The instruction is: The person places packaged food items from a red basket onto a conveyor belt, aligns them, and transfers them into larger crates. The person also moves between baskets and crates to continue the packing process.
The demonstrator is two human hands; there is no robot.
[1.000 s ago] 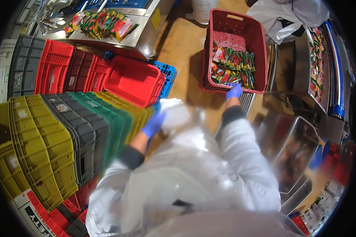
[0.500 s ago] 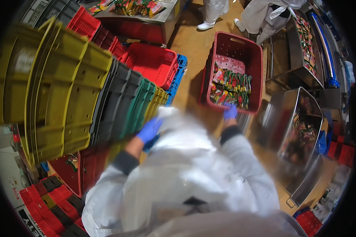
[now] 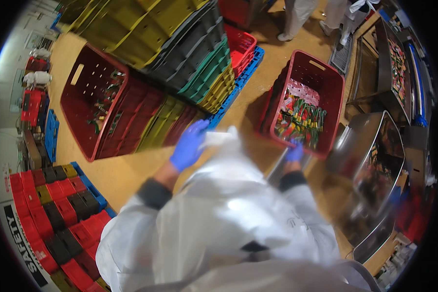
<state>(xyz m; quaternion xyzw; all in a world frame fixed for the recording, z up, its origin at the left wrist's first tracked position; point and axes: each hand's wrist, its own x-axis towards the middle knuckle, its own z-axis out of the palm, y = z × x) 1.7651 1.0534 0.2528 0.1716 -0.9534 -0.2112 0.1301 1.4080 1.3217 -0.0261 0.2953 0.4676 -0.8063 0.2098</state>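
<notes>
My right hand (image 3: 294, 152), in a blue glove, is closed on the near rim of a dark red crate (image 3: 339, 80). Inside that crate lie rows of small, colourful packets (image 3: 299, 117) with green, red and yellow on them. My left hand (image 3: 189, 145), gloved in blue as well, is held out in front of my white apron (image 3: 224, 180), fingers stretched. By its fingertips is a pale flat shape (image 3: 218, 138); blur hides what it is and whether the hand touches it.
Tall stacks of yellow, grey and green crates (image 3: 192, 53) stand left of centre. Beside them is another dark red crate (image 3: 90, 92) with some packets. A metal bin (image 3: 370, 170) stands at right. Small red and black crates (image 3: 58, 209) are stacked lower left. People in white (image 3: 336, 19) stand beyond.
The view has swung left, so the stacked crates and the red crate appear further right. More of the left-hand crates and floor shows. My right hand stays at the crate's rim.
</notes>
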